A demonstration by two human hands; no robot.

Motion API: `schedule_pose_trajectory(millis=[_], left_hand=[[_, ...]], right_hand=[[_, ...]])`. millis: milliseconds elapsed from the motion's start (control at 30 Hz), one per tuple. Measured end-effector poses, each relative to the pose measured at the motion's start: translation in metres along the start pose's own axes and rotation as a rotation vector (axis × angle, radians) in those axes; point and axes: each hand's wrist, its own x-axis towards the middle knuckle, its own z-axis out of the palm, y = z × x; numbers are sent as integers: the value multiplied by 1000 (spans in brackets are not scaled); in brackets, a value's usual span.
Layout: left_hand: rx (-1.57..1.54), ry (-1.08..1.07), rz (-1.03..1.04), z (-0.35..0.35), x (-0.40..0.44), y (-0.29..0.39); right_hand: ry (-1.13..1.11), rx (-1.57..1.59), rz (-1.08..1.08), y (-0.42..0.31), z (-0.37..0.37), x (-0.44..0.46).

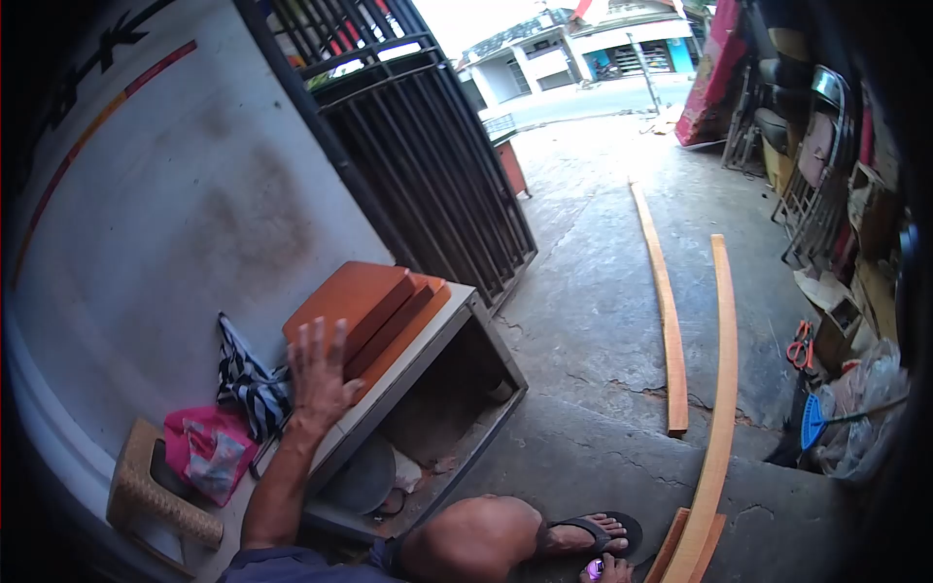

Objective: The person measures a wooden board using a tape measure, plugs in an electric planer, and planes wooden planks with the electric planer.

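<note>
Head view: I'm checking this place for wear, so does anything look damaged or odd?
Yes. The floor has a jagged crack by the near end of one wooden strip, breaking its surface. The white surface at left carries a large brownish smudge, odd against the paler area around it; its cause I cannot tell.

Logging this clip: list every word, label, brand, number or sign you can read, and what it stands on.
"K", apparently: end of the black lettering on the white panel; the other letters are too dark to read.
Shopfronts across the road: any signs too small and washed out.
Pink bag and purple object in the right hand: any print unreadable.
</note>
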Motion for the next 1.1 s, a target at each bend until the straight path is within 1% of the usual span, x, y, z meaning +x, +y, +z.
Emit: schedule_pose_trajectory(millis=[33,67,100,167,200,233,300,333,367,400,433,500,567,600,633,667,700,767,800,833,900,933,967,1033,1067,1100], left_hand=[[24,-198,-122,1,3,-14],[-20,-227,-109,11,5,-31],[-29,-213,-73,27,8,-49],[-384,-26,215,57,10,-83],[-348,29,252,52,8,-86],[-320,95,299,43,12,-86],[-372,202,279,51,28,-101],[-374,269,245,42,49,-99],[-378,328,194,27,63,-92],[-411,332,130,11,82,-89],[-440,334,60,-14,104,-82],[-397,617,169,-48,148,-80],[-555,657,12,-98,177,-73],[-575,730,152,-115,191,-89],[-640,768,180,-135,198,-93],[-738,813,207,-156,197,-86],[-851,843,241,-177,194,-79],[-1092,851,336,-204,179,-46],[-1216,827,396,-211,171,-25],[-1318,775,448,-211,169,0],[-1461,653,543,-190,173,58],[-1516,592,593,-174,178,89],[-1843,530,539,-167,152,155],[-2141,25,642,-165,125,247],[-2226,-203,680,-166,103,293],[-2290,-444,711,-165,80,337]], right_hand=[[26,7,28,1,3,-4],[24,44,46,3,7,-7],[20,82,63,4,10,-12],[-4,159,208,-10,2,-18],[7,255,217,-2,17,-26],[113,344,145,-6,21,-30],[56,509,196,-9,36,-38],[111,515,249,-18,26,-40],[20,514,242,-27,6,-40],[-79,513,226,-33,-8,-41],[-51,513,254,-39,-14,-42],[-105,683,309,-44,-18,-46],[-96,740,340,-42,-14,-52],[-113,838,354,-42,-19,-54],[-128,941,368,-45,-26,-56],[-124,1007,363,-56,-49,-57],[-102,1008,376,-58,-48,-56],[224,1525,378,-63,-52,-56],[296,1818,425,-70,-60,-53],[289,1823,425,-68,-66,-44],[509,1814,181,-58,-77,-27],[500,1797,119,-55,-93,-19],[509,1771,62,-51,-111,-14],[541,1795,1,-53,-153,-15],[611,1811,-30,-60,-170,-23],[716,1736,5,-59,-173,-39]])
